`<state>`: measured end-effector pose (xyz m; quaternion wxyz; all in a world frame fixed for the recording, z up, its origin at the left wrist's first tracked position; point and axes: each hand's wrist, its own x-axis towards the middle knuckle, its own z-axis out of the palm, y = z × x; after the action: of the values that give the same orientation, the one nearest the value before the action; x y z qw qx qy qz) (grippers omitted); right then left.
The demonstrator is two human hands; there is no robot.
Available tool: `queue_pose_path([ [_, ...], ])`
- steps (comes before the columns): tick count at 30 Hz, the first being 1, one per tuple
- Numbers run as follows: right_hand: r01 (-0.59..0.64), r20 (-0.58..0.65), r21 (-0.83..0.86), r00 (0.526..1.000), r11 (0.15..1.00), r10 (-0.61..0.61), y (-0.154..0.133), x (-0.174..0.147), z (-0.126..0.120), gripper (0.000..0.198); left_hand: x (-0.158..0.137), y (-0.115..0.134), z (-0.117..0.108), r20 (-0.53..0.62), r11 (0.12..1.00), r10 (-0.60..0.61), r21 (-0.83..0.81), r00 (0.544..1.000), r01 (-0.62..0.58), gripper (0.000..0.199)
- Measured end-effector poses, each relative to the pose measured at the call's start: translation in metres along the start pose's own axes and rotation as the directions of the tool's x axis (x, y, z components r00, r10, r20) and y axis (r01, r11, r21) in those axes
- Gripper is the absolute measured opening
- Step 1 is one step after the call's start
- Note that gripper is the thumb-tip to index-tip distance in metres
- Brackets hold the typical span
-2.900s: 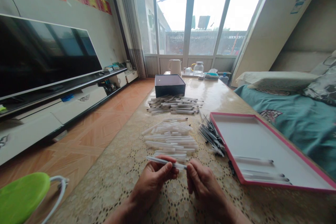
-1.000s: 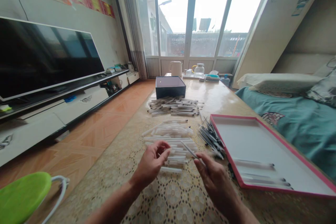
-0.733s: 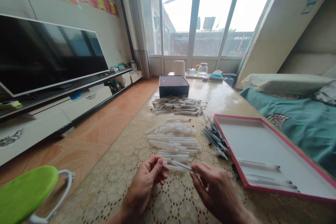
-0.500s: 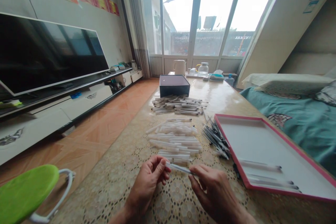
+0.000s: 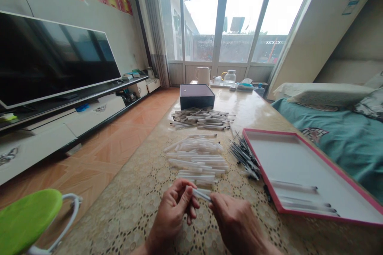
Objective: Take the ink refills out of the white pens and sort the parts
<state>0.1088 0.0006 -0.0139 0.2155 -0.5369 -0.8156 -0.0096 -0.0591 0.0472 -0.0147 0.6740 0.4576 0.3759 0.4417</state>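
Note:
Between my two hands is a slim, whitish pen barrel (image 5: 202, 195). My left hand (image 5: 176, 203) pinches one end between thumb and fingers. Closed on the other end is my right hand (image 5: 235, 215), its fingertips partly hidden behind the hand. Just beyond them lies a spread of whitish pen barrels (image 5: 196, 161) on the patterned tablecloth (image 5: 143, 191). To the right, a bundle of thin dark-tipped refills (image 5: 243, 157) leans by a pink-rimmed tray (image 5: 278, 209). Several dark-ended pens (image 5: 308, 203) lie in the tray near its front side.
Farther back, a heap of dark-tipped pens (image 5: 203, 120) lies before a dark box (image 5: 196, 99). A kettle (image 5: 203, 75) and a glass jug (image 5: 229, 77) stand at the table's far end. A green stool (image 5: 28, 217) is at left, a bed (image 5: 329, 123) at right.
My right hand has moved left, closer to my left hand, so less of the pen barrel shows between them. The view has shifted slightly.

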Motion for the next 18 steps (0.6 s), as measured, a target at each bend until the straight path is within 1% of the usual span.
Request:
queue_pose_path([
  [3,-0.083,0.061,0.141,0.995,0.987,0.075,0.0,-0.001,0.003,0.023,-0.001,0.0,0.001,0.008,0.999,0.036,-0.006,0.999,-0.036,0.027],
  [5,-0.143,0.11,0.285,0.987,0.948,0.116,0.0,-0.001,0.002,0.027,-0.003,0.002,0.002,0.01,0.998,0.06,0.008,0.998,-0.06,0.027],
  [9,-0.243,0.204,0.549,0.967,0.8,0.154,0.0,0.002,-0.008,0.033,-0.006,0.007,0.004,0.049,0.996,0.074,0.042,0.996,-0.076,0.024],
  [11,-0.287,0.24,0.619,0.955,0.731,0.172,0.0,0.004,-0.013,0.036,-0.007,0.007,0.005,0.064,0.996,0.076,0.046,0.995,-0.079,0.022],
  [12,-0.302,0.254,0.635,0.951,0.711,0.178,-0.001,0.005,-0.014,0.036,-0.007,0.007,0.005,0.071,0.996,0.076,0.047,0.995,-0.079,0.021],
  [14,-0.318,0.27,0.624,0.945,0.714,0.184,-0.001,0.007,-0.015,0.036,-0.005,0.006,0.004,0.078,0.996,0.075,0.041,0.994,-0.078,0.022],
  [16,-0.299,0.252,0.567,0.95,0.768,0.184,-0.002,0.009,-0.017,0.035,-0.002,0.004,0.002,0.079,0.997,0.068,0.033,0.995,-0.07,0.025],
  [18,-0.27,0.214,0.492,0.959,0.828,0.186,0.0,0.009,-0.024,0.031,0.0,0.003,0.0,0.068,0.998,0.061,0.027,0.996,-0.062,0.038],
])
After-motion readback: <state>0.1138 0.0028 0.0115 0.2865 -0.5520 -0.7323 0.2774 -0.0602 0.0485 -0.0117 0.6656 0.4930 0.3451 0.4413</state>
